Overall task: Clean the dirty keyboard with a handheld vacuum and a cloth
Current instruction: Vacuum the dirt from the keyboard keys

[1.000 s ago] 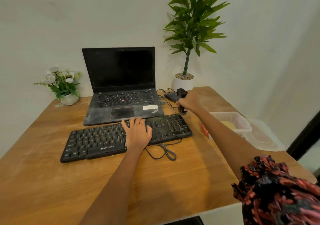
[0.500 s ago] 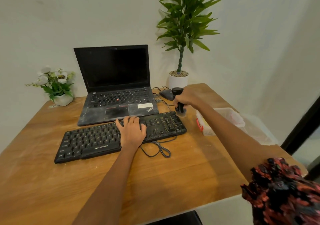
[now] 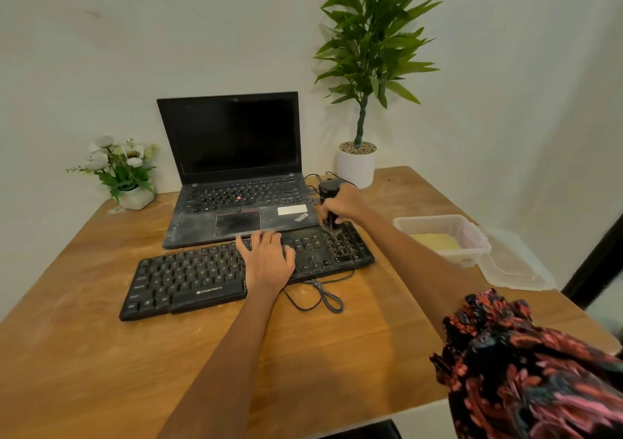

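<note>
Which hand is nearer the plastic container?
Right. The right hand grips the handheld vacuum over the keyboard's right end, beside the plastic container. The left hand rests mid-keyboard, farther away.

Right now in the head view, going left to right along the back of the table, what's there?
Flower pot → laptop → handheld vacuum gripped upright in the right hand → potted plant → clear plastic container → its lid at the right edge.
</note>
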